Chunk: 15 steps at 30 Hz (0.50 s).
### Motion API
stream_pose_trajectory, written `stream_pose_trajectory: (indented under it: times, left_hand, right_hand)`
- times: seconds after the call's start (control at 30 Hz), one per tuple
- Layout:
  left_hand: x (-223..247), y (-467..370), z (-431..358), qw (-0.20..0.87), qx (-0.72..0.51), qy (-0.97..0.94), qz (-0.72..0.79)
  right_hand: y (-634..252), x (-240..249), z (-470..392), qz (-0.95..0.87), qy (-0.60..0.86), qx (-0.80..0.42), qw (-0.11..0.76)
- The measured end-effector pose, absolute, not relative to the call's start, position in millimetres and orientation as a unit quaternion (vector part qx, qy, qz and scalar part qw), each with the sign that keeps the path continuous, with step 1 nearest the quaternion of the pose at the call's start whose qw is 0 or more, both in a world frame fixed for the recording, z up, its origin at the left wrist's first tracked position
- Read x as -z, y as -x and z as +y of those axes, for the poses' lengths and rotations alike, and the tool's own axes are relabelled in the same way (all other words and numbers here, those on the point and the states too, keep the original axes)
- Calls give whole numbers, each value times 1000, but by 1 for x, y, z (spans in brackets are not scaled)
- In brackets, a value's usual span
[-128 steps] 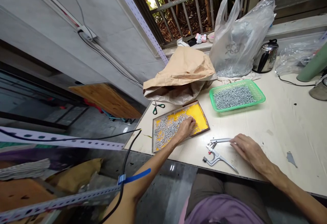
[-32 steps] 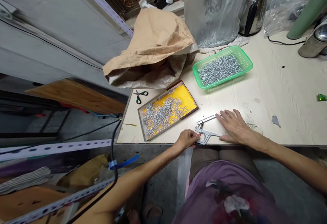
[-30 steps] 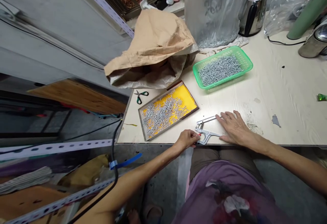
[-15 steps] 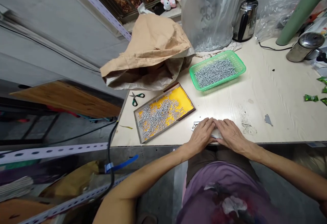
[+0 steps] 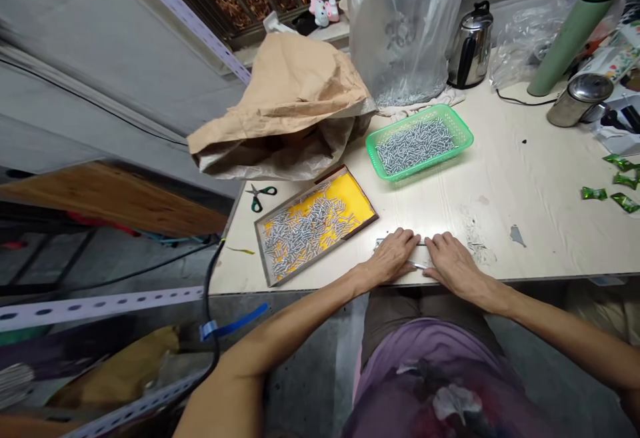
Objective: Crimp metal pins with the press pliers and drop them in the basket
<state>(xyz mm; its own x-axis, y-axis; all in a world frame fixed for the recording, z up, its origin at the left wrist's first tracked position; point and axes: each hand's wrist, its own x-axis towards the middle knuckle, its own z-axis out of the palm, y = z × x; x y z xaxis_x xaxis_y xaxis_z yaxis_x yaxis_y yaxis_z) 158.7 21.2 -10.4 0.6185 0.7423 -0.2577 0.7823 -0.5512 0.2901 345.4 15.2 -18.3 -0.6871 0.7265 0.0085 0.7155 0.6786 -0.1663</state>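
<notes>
Close to the table's front edge, a flat, shiny metal piece [image 5: 420,256] lies under my two hands; its exact kind is hard to make out. My left hand [image 5: 393,256] has its fingers curled over the left part, with one end poking out beyond them. The right end is gripped by my right hand [image 5: 450,258], fingers bent and thumb on the near side. Left of my hands stands a shallow tray [image 5: 367,223] with a yellow bottom, holding many small silvery metal pins [image 5: 305,235]. Behind is a green plastic basket [image 5: 423,171] full of similar pins.
Green-handled scissors [image 5: 260,197] lie left of the tray. A brown paper sack [image 5: 305,85] gapes behind it. Farther back stand a clear plastic bag [image 5: 403,38], a steel kettle [image 5: 471,45] and a green cylinder [image 5: 575,35]. Green-wrapped sweets [image 5: 594,193] lie far right.
My hands have parted slightly, so more of the metal piece shows between them. The whole view has shifted a little; tray and basket stay put on the table.
</notes>
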Motion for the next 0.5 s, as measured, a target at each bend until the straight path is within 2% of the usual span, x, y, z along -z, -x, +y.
stream_pose_trajectory:
  times: [0.33,0.5]
  left_hand:
    - [13,-166,27,180,69,-859,474]
    - [18,-164,30,178,41,-849,497]
  right_hand:
    - [-340,33,30,-932,359,-42,40]
    - [-339,35,38,-926,366,-65,65]
